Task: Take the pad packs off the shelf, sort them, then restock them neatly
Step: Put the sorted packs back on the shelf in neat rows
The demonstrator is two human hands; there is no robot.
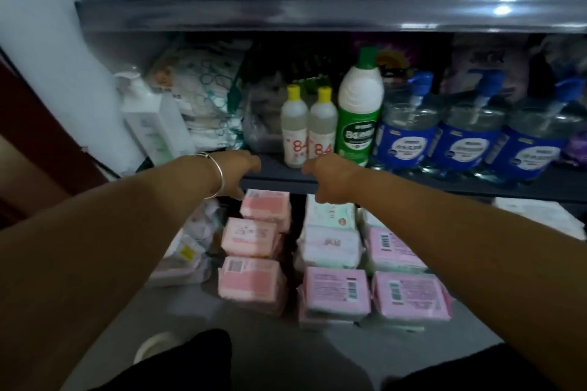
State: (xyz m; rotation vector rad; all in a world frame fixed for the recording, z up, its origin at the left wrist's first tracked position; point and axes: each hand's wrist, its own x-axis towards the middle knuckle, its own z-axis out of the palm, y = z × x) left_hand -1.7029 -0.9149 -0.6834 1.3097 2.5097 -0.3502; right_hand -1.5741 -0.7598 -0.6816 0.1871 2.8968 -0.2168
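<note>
Reaching left hand, right hand, fingers hidden (shelf edge)

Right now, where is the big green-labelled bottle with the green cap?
In the head view, the green-labelled bottle stands on the shelf right of centre, between two yellow-capped bottles and the blue-labelled pump bottles.

Between our hands a bare strip of shelf edge lies open. Just beyond our right hand two yellow-capped bottles block the way; below both hands, pad packs crowd the floor.
</note>
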